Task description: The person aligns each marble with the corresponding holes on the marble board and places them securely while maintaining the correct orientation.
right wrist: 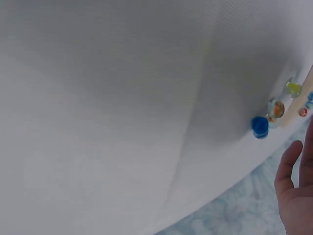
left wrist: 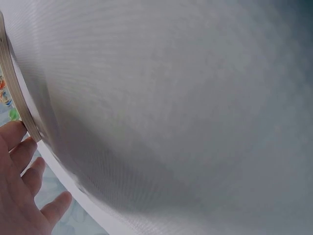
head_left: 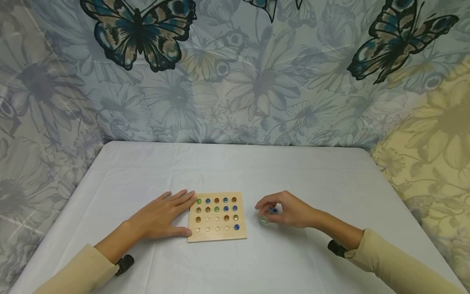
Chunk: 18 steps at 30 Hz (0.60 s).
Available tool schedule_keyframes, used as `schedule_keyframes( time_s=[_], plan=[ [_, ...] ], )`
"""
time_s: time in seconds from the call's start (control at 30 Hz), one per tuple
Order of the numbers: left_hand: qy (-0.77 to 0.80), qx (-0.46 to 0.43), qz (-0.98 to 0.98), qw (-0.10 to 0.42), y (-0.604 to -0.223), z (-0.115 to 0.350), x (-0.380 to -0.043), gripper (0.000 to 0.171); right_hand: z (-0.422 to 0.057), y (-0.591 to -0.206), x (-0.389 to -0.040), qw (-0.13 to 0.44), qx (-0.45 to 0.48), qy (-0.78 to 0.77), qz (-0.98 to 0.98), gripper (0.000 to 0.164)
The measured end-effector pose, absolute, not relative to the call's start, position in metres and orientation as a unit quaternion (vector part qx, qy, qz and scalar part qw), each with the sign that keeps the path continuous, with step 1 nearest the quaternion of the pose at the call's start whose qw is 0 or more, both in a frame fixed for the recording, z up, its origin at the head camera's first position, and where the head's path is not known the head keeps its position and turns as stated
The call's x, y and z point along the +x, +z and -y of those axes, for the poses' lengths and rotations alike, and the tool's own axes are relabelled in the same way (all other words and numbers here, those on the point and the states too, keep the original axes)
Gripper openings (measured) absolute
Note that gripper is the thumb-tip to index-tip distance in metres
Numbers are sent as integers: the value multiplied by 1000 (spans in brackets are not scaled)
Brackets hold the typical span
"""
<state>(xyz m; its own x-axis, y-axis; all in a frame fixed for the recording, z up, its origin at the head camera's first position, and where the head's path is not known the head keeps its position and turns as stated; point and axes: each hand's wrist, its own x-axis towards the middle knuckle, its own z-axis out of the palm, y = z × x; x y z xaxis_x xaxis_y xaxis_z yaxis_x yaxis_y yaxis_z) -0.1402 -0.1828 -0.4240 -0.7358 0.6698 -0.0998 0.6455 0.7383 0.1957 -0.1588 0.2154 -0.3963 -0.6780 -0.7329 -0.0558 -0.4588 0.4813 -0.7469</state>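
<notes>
A light wooden board (head_left: 217,237) with rows of round hollows lies on the table, glass marbles filling most of them. My left hand (head_left: 165,216) is spread flat along its left edge, fingertips at the far corner and thumb on the near part. Right of the board, my right hand (head_left: 288,210) is low over the table with thumb and fingers bent toward each other. A green marble (head_left: 263,219) shows right at these fingertips; I cannot tell whether they grip it. A blue marble (head_left: 274,210) shows behind the thumb. The right wrist view adds a clear orange marble (right wrist: 278,108).
A white cloth (head_left: 235,269) covers the table. Behind the far table edge (head_left: 235,143) hangs a fabric backdrop (head_left: 257,81) with flowers and butterflies. The board's unfilled hollows (head_left: 207,229) lie in its two rows nearest me.
</notes>
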Motion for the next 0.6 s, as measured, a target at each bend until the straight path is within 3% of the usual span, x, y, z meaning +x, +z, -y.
schedule_keyframes(
  time_s=[0.6],
  plan=[
    [77,354,-929,81,-425,184,-141,95,-167,-404,-160,178,-396,-390,-812,33]
  ],
)
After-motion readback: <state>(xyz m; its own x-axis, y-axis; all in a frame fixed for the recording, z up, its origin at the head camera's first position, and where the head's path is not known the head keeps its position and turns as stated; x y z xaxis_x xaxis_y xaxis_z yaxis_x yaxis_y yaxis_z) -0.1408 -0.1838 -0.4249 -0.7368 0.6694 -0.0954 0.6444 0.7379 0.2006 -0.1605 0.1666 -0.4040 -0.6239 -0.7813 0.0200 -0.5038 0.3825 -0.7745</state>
